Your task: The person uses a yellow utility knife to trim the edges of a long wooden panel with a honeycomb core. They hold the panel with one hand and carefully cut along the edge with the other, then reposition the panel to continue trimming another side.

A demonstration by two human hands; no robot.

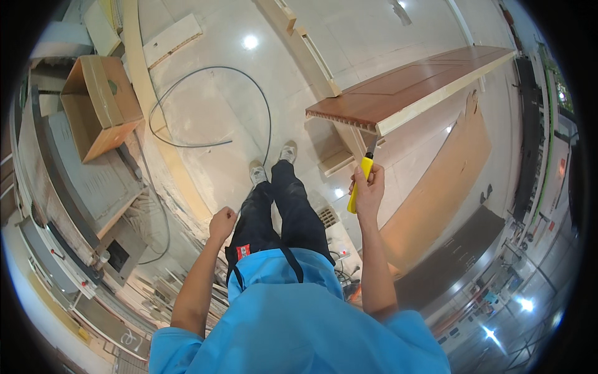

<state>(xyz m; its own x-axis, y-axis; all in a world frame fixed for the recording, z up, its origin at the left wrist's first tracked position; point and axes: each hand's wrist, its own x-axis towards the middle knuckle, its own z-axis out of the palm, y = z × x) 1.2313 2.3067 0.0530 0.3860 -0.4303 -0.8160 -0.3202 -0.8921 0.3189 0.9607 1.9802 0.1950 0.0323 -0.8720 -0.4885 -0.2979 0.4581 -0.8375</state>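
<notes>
My right hand (pixel 370 189) grips a yellow utility knife (pixel 362 181), its dark blade pointing up and away from me. The blade's tip reaches the near corner of a reddish-brown wooden door panel (pixel 405 90) and seems to touch or nearly touch it. This panel has a pale, bare edge facing me, and its cut end shows a ridged, hollow core. It rests on a wooden support (pixel 349 138). By my left thigh, my left hand (pixel 223 223) hangs curled into a loose fist, with nothing visible in it.
A black cable (pixel 270 118) loops over the floor ahead of my feet. At left stands an open cardboard box (pixel 103 109) on a workbench. Long boards (pixel 308 62) lie ahead; a brown sheet (pixel 439 187) and a dark panel (pixel 451 255) lie at right.
</notes>
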